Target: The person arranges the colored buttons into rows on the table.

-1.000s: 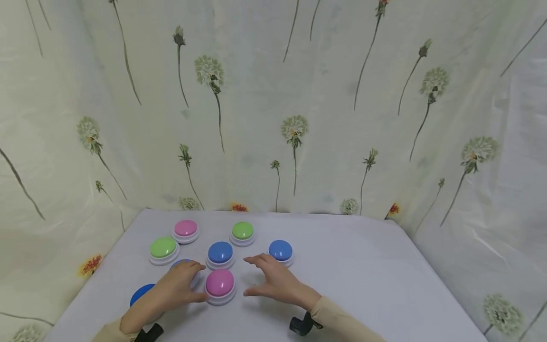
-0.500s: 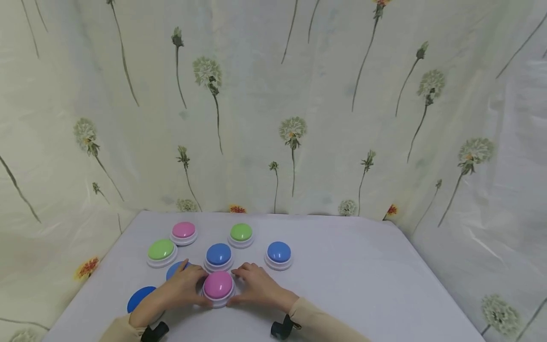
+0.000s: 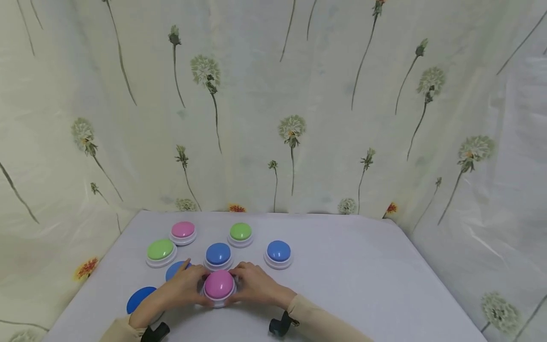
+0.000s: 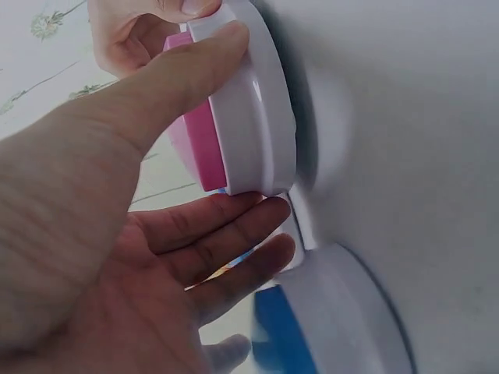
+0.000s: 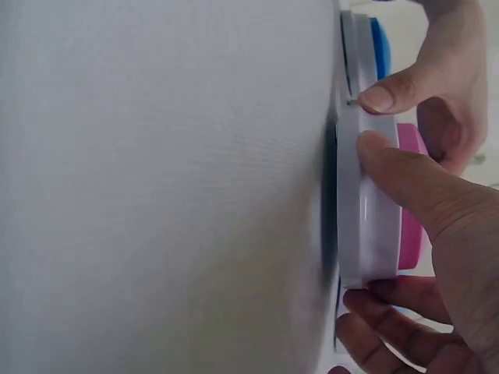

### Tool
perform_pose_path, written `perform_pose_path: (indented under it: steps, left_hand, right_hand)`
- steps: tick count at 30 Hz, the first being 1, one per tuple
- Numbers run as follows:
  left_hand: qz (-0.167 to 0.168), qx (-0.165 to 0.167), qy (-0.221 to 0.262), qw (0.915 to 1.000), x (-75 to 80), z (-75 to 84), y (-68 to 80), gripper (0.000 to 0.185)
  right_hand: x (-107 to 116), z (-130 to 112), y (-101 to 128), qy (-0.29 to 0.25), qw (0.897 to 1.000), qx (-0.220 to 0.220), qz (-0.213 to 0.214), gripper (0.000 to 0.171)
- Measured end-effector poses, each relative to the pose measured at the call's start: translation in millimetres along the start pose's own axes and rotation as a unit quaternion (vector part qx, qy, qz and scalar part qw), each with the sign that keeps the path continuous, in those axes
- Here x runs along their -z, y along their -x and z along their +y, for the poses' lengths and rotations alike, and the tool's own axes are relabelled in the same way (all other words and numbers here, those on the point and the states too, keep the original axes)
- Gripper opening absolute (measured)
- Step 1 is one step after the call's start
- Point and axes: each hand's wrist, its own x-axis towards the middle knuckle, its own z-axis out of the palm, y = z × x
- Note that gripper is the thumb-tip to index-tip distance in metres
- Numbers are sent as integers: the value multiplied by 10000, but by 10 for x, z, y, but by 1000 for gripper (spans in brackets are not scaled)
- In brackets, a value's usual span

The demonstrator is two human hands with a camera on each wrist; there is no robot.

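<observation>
The pink button sits at the near middle of the white table, and I have both hands on it: my left hand curls thumb and fingers round its white base from the left, my right hand pinches the same base from the right. I judge this is the grasp stage; lifting next would call for even pressure on both sides, since a blue button stands just behind it and another blue one is partly hidden under my left hand. More green, pink and blue buttons stand further back. A dandelion-print curtain encloses the table.
</observation>
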Motion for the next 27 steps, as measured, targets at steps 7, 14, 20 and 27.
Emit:
perform_pose_path:
  steps: [7,14,20,27]
  left_hand:
    - [152,-77,160,9997,100,117,-59,63]
    - [50,39,534,9986,198,251,-123,60]
    - [57,-82,648,9978,238,352,-207,61]
    - [171,-450,622,9969,260,546,-404,64]
  right_hand:
    - [188,-13,46,-160,9997,21,176,71]
    - [325,30,88,-308,9992,16,255,69]
    - [453,56,163,-374,9986,-49,369,69]
    - [700,113,329,-519,9969,-125,569,68]
